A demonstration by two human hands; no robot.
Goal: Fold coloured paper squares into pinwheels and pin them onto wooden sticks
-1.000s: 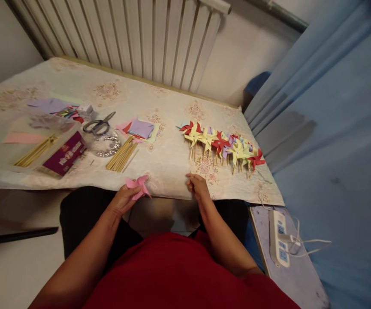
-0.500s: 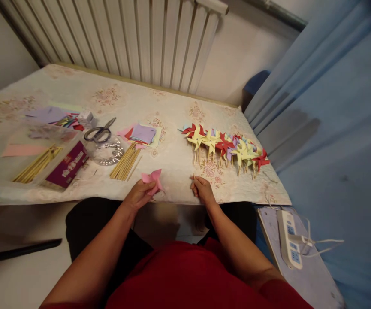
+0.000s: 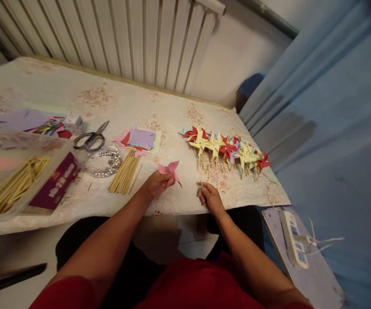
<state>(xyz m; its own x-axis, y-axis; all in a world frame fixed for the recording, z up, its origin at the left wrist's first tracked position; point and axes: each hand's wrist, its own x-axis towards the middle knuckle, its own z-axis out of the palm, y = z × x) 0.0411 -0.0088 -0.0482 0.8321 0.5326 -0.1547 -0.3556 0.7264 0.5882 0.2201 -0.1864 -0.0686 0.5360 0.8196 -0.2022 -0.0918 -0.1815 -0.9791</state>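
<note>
Head view, looking down over a table draped in a pale floral cloth. Left hand just below frame centre, fingers pinched on a folded pink paper pinwheel head, lifted slightly above the cloth near the table's front edge. Right hand a little to the right, resting at the cloth's edge, thumb and forefinger closed on something thin and pale, too small to identify. Row of finished red, yellow and purple paper pinwheels on short wooden sticks right of centre, lying flat on the cloth, well apart from both hands. Loose bundle of thin bamboo sticks left of the left hand, near it but not touching. Stack of purple, red and cream paper squares just above that bundle. Grey-handled scissors further left, above a round clear dish. Clear plastic box holding more sticks at lower left, beside a maroon carton. White power strip at lower right, off the table.
</note>
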